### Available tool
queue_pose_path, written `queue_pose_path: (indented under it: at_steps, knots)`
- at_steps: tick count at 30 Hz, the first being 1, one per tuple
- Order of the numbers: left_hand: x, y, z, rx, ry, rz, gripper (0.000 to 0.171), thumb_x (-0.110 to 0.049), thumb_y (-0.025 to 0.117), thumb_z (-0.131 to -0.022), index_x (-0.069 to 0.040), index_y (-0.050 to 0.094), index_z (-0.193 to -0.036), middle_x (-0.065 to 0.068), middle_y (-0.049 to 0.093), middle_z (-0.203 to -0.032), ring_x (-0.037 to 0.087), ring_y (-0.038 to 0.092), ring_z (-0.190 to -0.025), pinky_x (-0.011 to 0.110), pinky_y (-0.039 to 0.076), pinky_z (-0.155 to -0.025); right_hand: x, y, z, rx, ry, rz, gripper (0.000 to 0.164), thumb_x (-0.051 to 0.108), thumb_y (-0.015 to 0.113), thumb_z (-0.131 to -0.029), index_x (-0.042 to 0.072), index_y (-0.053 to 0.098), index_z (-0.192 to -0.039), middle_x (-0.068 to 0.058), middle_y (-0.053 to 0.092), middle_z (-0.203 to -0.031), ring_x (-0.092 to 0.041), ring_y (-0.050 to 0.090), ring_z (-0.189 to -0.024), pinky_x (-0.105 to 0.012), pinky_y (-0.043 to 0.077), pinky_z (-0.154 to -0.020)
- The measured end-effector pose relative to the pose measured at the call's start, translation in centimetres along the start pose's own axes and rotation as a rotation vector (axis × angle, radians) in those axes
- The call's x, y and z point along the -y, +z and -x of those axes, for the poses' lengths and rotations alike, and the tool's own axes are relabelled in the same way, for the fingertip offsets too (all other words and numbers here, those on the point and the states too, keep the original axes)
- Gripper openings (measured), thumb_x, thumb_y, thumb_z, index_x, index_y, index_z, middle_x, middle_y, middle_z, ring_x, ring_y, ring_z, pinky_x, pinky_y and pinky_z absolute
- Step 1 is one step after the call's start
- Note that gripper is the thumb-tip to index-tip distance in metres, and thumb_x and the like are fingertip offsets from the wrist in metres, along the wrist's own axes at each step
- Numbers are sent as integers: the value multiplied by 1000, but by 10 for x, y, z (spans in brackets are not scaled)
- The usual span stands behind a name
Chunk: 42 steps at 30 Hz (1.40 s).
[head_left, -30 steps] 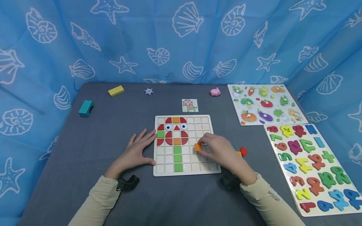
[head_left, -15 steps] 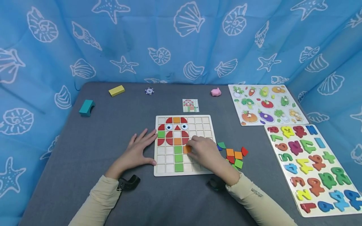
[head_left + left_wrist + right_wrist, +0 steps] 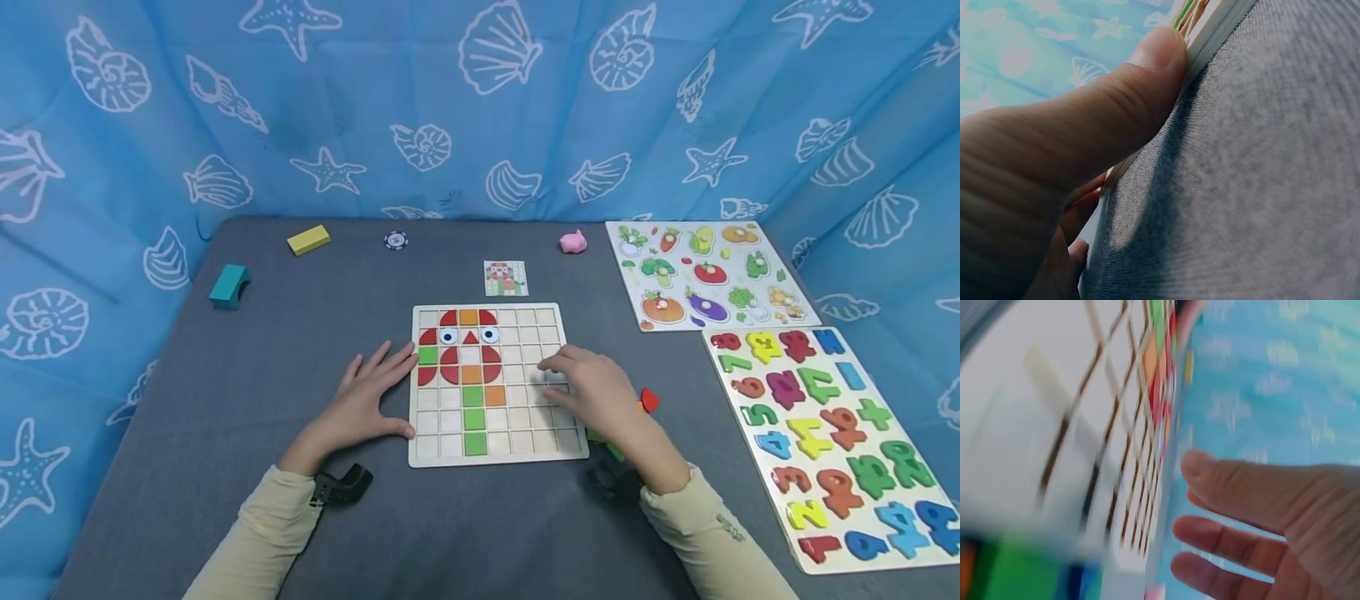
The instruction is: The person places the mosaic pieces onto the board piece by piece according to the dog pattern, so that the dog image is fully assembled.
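Note:
A white grid board (image 3: 525, 433) lies mid-table, with red, green and orange tiles and two eye tiles set in its left part. One orange tile (image 3: 495, 395) sits in a cell right of the green column. My left hand (image 3: 363, 400) is spread along the board's left edge; in the left wrist view the thumb (image 3: 1159, 53) touches that edge. Over the board's right part, my right hand (image 3: 592, 387) has nothing between its fingers. Its thumb and fingers (image 3: 1210, 534) stand apart in the right wrist view. Loose tiles (image 3: 649, 400) lie right of the board, partly hidden by the right hand.
A small pattern card (image 3: 506, 278) lies behind the board. Farther right are a vegetable puzzle (image 3: 630, 283) and a letter-and-number puzzle (image 3: 757, 467). A pink pig (image 3: 573, 242), poker chip (image 3: 396, 240), yellow block (image 3: 308, 240) and teal block (image 3: 229, 287) lie toward the back.
My right hand moved left with the orange tile, left it in a cell beside the green column, and drew back to the right. My left hand stayed at the board's edge.

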<state>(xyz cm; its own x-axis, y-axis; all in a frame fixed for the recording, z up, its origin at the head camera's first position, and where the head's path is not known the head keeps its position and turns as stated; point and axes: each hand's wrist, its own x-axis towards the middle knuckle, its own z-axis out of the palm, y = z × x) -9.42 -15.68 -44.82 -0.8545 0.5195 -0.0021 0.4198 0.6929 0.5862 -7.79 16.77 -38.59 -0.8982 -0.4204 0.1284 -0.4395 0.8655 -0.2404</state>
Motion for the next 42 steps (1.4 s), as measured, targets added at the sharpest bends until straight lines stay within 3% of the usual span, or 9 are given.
queue_pose_path:
  at_steps: [6,11,26,33,42]
  knots:
    - [-1,-1,0,1,4,5,105,-62,69,-56,-20,26,-142,-3,18,-148,26,3,-137,55,-2,-102,-40,-12,33,58,114,-7,28,18,74,-71,9,68,-97,-3,61,-90,-15,56,-72,-33,45,-61]
    - [-1,-1,0,19,-14,3,103,-62,69,-58,-22,24,-142,-5,16,-148,24,1,-137,54,-3,-103,-57,-11,50,92,131,-35,23,14,73,-73,9,68,-95,-2,60,-90,-15,55,-75,-33,46,-64]
    - [1,1,-1,17,-12,-8,104,-63,68,-58,-21,24,-142,-5,16,-148,25,1,-137,55,-3,-102,-70,-8,55,88,163,-27,24,17,71,-74,8,67,-96,-4,58,-91,-17,53,-75,-37,44,-66]
    - [2,1,-1,8,-3,-8,103,-61,69,-58,-21,25,-142,-4,17,-148,25,2,-137,55,-2,-102,-56,-11,46,40,157,-1,25,22,70,-75,8,66,-94,-4,59,-88,-14,50,-68,-32,41,-60]
    - [1,1,-1,8,-4,-7,104,-61,69,-58,-20,25,-142,-4,17,-148,26,2,-137,55,-2,-102,4,3,16,2,-100,-9,21,22,71,-72,12,67,-90,2,60,-85,-11,54,-72,-31,44,-63]
